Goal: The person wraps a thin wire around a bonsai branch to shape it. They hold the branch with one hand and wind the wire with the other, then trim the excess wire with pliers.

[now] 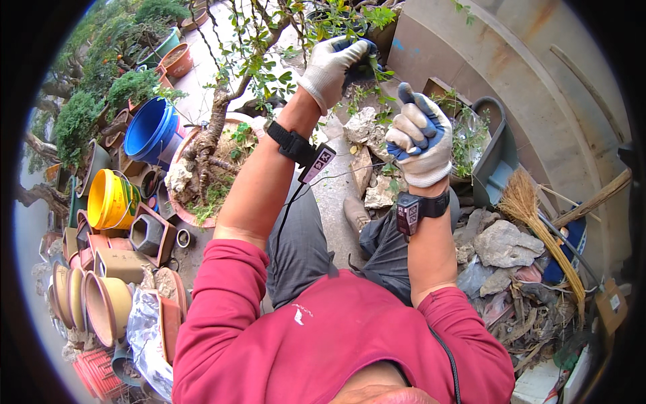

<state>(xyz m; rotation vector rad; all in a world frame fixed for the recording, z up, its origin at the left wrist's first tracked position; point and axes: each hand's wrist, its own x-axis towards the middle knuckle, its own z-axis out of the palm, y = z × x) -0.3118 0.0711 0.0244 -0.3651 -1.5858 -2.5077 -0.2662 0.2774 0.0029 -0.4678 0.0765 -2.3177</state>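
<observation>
In a white-and-blue glove, the left hand (336, 67) is at 12 o'clock, fingers bent into a narrow pinch among leafy twigs (382, 79); I cannot tell whether it holds one. At about 2 o'clock the right hand (420, 138), gloved alike, has its lower fingers curled in and its forefinger raised; whether anything is inside, I cannot tell. A small gap parts the hands.

The tree (219, 111) stands at 10 o'clock in a round pot (176, 195), its branches reaching toward the left hand. A strip of floor (330, 209) runs between pot rim and stones (363, 126). Room is tighter at 2 o'clock, where a dustpan (501, 135) stands near the wall (471, 47).
</observation>
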